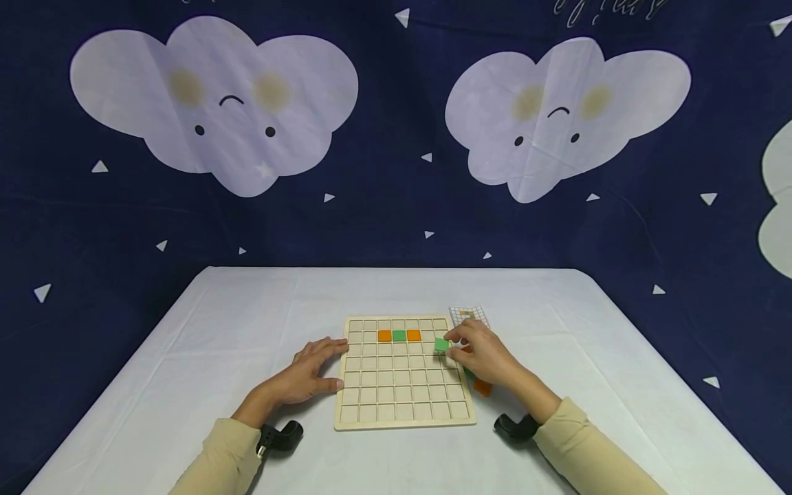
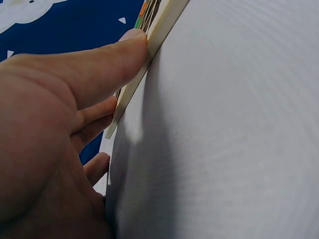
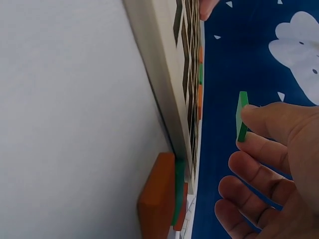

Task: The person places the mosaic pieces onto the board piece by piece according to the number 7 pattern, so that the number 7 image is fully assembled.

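A wooden grid board lies on the white table. In its second row from the back sit an orange tile, a green tile and another orange tile, side by side. Over the board's right part, my right hand pinches a green square tile between thumb and index finger; in the right wrist view this tile is held above the board. At the board's left edge rests my left hand, its thumb and fingers spread and touching the rim.
Loose orange and green tiles lie beside the board's right edge, partly under my right hand. A printed grid card lies at the back right corner. Behind the table hangs a dark blue cloth with clouds.
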`<act>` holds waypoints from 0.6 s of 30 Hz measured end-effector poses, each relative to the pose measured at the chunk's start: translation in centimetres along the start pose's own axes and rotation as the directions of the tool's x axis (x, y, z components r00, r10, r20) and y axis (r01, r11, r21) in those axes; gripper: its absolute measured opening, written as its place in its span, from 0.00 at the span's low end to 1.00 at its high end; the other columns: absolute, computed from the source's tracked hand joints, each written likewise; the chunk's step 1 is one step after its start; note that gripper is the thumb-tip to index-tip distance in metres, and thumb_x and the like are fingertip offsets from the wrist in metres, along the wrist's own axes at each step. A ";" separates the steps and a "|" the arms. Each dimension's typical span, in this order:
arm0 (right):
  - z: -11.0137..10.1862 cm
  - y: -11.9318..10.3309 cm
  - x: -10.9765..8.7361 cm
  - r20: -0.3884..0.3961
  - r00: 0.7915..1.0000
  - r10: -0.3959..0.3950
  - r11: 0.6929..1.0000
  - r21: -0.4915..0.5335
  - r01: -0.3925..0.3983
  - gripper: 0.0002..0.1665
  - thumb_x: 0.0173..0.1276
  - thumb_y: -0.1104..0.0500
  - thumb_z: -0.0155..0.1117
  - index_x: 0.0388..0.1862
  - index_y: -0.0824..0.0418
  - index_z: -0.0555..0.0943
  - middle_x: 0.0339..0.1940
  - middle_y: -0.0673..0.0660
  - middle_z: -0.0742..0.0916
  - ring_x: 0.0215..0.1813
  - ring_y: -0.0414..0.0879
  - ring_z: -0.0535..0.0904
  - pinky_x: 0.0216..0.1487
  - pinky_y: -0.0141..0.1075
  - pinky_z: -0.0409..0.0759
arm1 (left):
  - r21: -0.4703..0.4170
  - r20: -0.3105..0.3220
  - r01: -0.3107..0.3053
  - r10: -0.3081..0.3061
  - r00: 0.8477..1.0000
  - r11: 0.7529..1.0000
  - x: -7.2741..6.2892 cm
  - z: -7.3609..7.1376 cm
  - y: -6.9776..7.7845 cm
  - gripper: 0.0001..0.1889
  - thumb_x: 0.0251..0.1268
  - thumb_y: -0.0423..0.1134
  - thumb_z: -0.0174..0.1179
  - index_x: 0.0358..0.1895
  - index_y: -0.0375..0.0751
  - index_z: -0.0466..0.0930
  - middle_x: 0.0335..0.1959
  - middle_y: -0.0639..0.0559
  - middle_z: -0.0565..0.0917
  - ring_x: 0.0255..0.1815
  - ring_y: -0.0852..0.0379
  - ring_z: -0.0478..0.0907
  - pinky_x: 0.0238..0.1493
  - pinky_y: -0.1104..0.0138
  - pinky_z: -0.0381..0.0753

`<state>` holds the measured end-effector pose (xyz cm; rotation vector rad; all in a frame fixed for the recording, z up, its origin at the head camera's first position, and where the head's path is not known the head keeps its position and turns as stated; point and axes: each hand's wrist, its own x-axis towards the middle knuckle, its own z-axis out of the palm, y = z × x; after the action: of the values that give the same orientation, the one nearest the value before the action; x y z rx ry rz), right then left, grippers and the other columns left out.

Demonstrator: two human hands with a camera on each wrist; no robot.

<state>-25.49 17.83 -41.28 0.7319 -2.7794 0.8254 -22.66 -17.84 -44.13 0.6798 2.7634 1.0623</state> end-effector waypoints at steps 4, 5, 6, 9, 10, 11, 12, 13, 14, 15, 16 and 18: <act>0.2 -0.1 0.1 0.003 1.000 0.003 1.000 -0.007 -0.003 0.11 0.62 0.57 0.66 0.44 0.57 0.82 0.39 0.50 0.80 0.44 0.45 0.76 0.43 0.34 0.80 | 0.001 0.001 0.001 -0.001 1.000 1.000 0.0 0.0 -0.1 0.35 0.57 0.46 0.65 0.68 0.42 0.64 0.73 0.43 0.60 0.74 0.34 0.48 0.69 0.36 0.42; 0.2 -0.2 0.1 0.004 1.000 0.006 1.000 -0.006 -0.006 0.11 0.62 0.57 0.66 0.44 0.56 0.82 0.39 0.50 0.80 0.44 0.45 0.76 0.43 0.34 0.80 | 0.000 0.002 0.000 0.000 1.000 1.000 0.0 0.0 -0.1 0.35 0.57 0.46 0.65 0.68 0.42 0.64 0.73 0.42 0.60 0.74 0.34 0.48 0.69 0.36 0.42; 0.2 -0.2 0.1 0.003 1.000 0.006 1.000 -0.007 -0.006 0.11 0.62 0.57 0.66 0.44 0.56 0.82 0.39 0.50 0.80 0.44 0.45 0.76 0.43 0.34 0.79 | -0.001 0.001 -0.002 0.002 1.000 1.000 0.0 0.0 -0.1 0.35 0.57 0.46 0.65 0.68 0.42 0.64 0.73 0.42 0.60 0.74 0.34 0.48 0.69 0.36 0.42; 0.3 -0.2 0.2 0.000 1.000 -0.003 1.000 -0.006 0.003 0.11 0.62 0.57 0.66 0.44 0.56 0.82 0.39 0.49 0.80 0.43 0.45 0.75 0.43 0.34 0.79 | -0.002 0.000 -0.008 0.008 1.000 1.000 0.0 0.0 -0.1 0.35 0.57 0.46 0.65 0.68 0.41 0.64 0.73 0.42 0.60 0.74 0.34 0.48 0.69 0.35 0.42; 0.4 -0.2 0.2 -0.001 1.000 -0.006 1.000 -0.007 0.006 0.11 0.62 0.57 0.66 0.44 0.56 0.82 0.38 0.49 0.80 0.43 0.44 0.75 0.42 0.34 0.79 | -0.002 0.000 -0.009 0.009 1.000 1.000 0.0 0.0 -0.1 0.35 0.57 0.46 0.65 0.68 0.41 0.64 0.72 0.42 0.60 0.74 0.34 0.48 0.69 0.35 0.42; 0.4 -0.2 0.2 0.000 1.000 -0.009 1.000 -0.007 0.009 0.11 0.62 0.57 0.66 0.43 0.56 0.82 0.38 0.49 0.80 0.43 0.44 0.75 0.42 0.33 0.78 | -0.001 0.000 -0.010 0.010 1.000 1.000 0.0 0.0 -0.1 0.35 0.57 0.46 0.65 0.68 0.41 0.64 0.72 0.41 0.60 0.74 0.34 0.48 0.69 0.35 0.42; 0.4 -0.2 0.2 0.000 1.000 -0.011 1.000 -0.008 0.011 0.11 0.62 0.56 0.66 0.43 0.56 0.82 0.38 0.49 0.80 0.43 0.44 0.75 0.42 0.33 0.78 | -0.001 0.000 -0.011 0.011 1.000 1.000 0.0 0.0 -0.1 0.35 0.57 0.46 0.65 0.68 0.41 0.64 0.72 0.41 0.61 0.74 0.34 0.48 0.69 0.35 0.42; 0.5 -0.2 0.2 0.000 1.000 -0.016 1.000 -0.008 0.016 0.11 0.62 0.57 0.66 0.43 0.56 0.82 0.38 0.49 0.80 0.43 0.43 0.74 0.42 0.33 0.78 | -0.001 0.001 -0.012 0.012 1.000 1.000 0.0 0.0 -0.1 0.35 0.57 0.46 0.65 0.68 0.41 0.64 0.72 0.41 0.61 0.74 0.34 0.48 0.69 0.35 0.42; 0.5 -0.2 0.2 0.003 1.000 -0.015 1.000 -0.007 0.015 0.11 0.62 0.56 0.66 0.43 0.56 0.82 0.38 0.49 0.80 0.43 0.43 0.74 0.42 0.33 0.78 | 0.000 0.000 -0.013 0.013 1.000 1.000 0.0 0.0 -0.1 0.35 0.57 0.46 0.65 0.68 0.41 0.64 0.72 0.41 0.61 0.74 0.34 0.48 0.69 0.35 0.42; 0.5 -0.2 0.3 0.003 1.000 -0.017 1.000 -0.007 0.017 0.11 0.62 0.57 0.66 0.43 0.56 0.82 0.38 0.49 0.81 0.43 0.43 0.74 0.42 0.33 0.78 | 0.001 0.000 -0.013 0.013 1.000 1.000 0.0 0.0 -0.1 0.35 0.57 0.46 0.65 0.68 0.41 0.64 0.72 0.41 0.61 0.74 0.34 0.49 0.69 0.35 0.42; 0.6 -0.2 0.3 0.003 1.000 -0.019 1.000 -0.007 0.019 0.11 0.61 0.57 0.66 0.43 0.56 0.82 0.38 0.49 0.81 0.43 0.43 0.74 0.42 0.33 0.78 | 0.002 -0.001 -0.015 0.015 1.000 1.000 0.0 0.0 -0.1 0.35 0.57 0.46 0.65 0.68 0.41 0.64 0.72 0.41 0.61 0.74 0.34 0.49 0.69 0.35 0.42; 0.6 -0.3 0.3 0.004 1.000 -0.023 1.000 -0.001 0.023 0.11 0.61 0.57 0.66 0.43 0.56 0.82 0.39 0.50 0.81 0.43 0.43 0.74 0.42 0.33 0.78 | 0.003 -0.001 -0.015 0.015 1.000 1.000 0.0 0.0 -0.2 0.35 0.57 0.46 0.65 0.68 0.41 0.64 0.72 0.42 0.61 0.74 0.34 0.49 0.69 0.35 0.42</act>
<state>-25.63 17.16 -41.56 0.7646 -2.7691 0.8191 -22.69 -17.98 -44.23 0.7021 2.7663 1.0618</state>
